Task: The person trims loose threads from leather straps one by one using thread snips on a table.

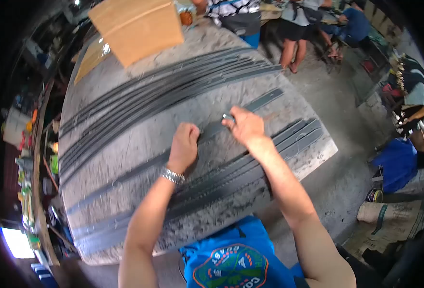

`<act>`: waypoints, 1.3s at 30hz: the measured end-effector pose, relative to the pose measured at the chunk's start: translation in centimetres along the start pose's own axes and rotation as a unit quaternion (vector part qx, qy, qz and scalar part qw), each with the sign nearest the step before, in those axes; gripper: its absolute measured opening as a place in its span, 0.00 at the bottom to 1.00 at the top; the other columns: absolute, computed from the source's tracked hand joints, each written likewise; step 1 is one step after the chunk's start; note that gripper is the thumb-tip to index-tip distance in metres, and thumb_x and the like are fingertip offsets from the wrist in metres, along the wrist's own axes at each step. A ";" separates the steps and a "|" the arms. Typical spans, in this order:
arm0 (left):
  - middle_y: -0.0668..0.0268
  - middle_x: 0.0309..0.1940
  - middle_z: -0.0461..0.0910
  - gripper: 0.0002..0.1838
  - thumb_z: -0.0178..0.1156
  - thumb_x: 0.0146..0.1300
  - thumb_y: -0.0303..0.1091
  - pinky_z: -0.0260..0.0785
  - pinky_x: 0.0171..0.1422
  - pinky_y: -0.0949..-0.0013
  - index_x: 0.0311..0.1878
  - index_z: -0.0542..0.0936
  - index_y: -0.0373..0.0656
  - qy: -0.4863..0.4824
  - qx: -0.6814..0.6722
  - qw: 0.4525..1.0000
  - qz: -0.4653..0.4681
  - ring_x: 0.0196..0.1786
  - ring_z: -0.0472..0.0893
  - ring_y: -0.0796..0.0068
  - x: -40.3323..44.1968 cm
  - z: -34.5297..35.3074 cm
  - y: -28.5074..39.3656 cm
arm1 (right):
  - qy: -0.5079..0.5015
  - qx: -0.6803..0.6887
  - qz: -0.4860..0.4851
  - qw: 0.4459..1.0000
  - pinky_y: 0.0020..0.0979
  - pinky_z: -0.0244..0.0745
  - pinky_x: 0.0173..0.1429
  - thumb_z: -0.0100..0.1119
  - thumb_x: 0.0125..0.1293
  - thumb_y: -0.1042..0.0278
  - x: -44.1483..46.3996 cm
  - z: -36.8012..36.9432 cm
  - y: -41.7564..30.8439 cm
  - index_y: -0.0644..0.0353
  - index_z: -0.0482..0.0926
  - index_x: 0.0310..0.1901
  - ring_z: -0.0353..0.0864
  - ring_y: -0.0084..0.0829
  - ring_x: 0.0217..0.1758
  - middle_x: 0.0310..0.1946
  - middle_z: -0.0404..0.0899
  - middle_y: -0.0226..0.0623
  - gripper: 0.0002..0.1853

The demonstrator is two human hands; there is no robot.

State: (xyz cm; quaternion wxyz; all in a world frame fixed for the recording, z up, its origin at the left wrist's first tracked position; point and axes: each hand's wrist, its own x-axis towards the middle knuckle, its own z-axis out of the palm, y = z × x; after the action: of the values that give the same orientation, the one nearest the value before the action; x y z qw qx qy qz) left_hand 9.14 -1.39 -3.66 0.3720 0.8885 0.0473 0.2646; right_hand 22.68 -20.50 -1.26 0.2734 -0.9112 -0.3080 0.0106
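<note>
A single dark strip (137, 170) runs diagonally across the middle of a worn grey table (92, 163). My left hand (184, 146), with a metal bracelet on its wrist, is closed at this strip; what its fingers hold is hidden. Farther right along the same strip, my right hand (245, 126) pinches a small shiny metal piece (227, 116) between thumb and fingers. Several dark strips (173, 86) lie side by side beyond my hands. More strips (212, 185) lie close together on the near side, partly under my forearms.
Cardboard (137, 29) rests at the table's far left. People stand and sit beyond the far right edge, one in a blue shirt (357, 23). A cluttered shelf (41, 192) is on the left; a sack (389, 218) and blue cloth (396, 165) are on the right.
</note>
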 end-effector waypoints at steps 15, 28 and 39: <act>0.60 0.38 0.81 0.09 0.58 0.78 0.34 0.74 0.48 0.64 0.49 0.78 0.38 0.042 -0.041 0.994 -0.097 0.39 0.82 0.69 -0.4 0.6 -0.4 | 0.053 0.058 -0.145 0.986 0.46 0.80 0.54 0.68 0.70 0.58 -3.0 2.0 -3.6 0.56 0.82 0.48 0.84 0.47 0.51 0.46 0.81 0.40 0.13; 0.61 0.38 0.81 0.09 0.58 0.79 0.35 0.75 0.47 0.66 0.48 0.79 0.38 0.042 -0.053 0.991 -0.119 0.38 0.83 0.72 -0.4 0.8 -0.5 | 0.067 -0.037 -0.205 0.976 0.47 0.82 0.49 0.66 0.71 0.59 -2.1 2.9 -4.4 0.54 0.83 0.46 0.84 0.45 0.49 0.44 0.78 0.35 0.10; 0.63 0.38 0.81 0.10 0.57 0.80 0.36 0.75 0.48 0.68 0.48 0.78 0.37 0.037 -0.085 0.984 -0.150 0.38 0.82 0.74 -0.3 0.5 -0.5 | 0.057 -0.026 -0.208 0.976 0.49 0.82 0.43 0.66 0.70 0.64 -1.4 2.5 -4.3 0.57 0.81 0.37 0.85 0.49 0.41 0.39 0.79 0.40 0.07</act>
State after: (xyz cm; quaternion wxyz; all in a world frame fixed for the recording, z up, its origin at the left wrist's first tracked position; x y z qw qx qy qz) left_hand 9.21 -1.49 -4.43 0.4800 0.8260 0.1707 0.2412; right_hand 18.69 -17.24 -1.41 0.2631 -0.8331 -0.4746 -0.1068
